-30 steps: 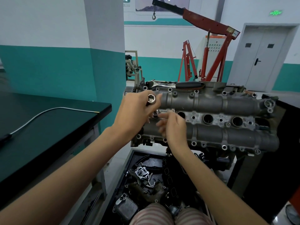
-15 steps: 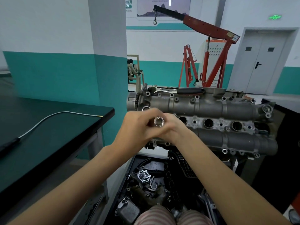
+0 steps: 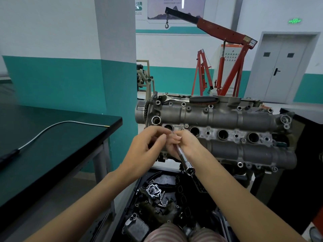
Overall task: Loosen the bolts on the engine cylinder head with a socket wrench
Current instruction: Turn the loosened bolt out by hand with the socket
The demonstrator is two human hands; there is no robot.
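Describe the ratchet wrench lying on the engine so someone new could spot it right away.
Find the grey cylinder head in the middle of the room. Along its far top edge lies the ratchet wrench, chrome head to the left, black handle to the right. It is the only loose tool resting on the casting.

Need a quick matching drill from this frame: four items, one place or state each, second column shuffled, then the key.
Items
1. ratchet
2. socket extension
3. cable
4. hoist

Places
A. on the black bench at left
B. held in the right hand, socket end toward the camera
C. standing behind the engine by the far wall
D. lying on the far top edge of the cylinder head

Pairs: 1-D, 2-B, 3-A, 4-C
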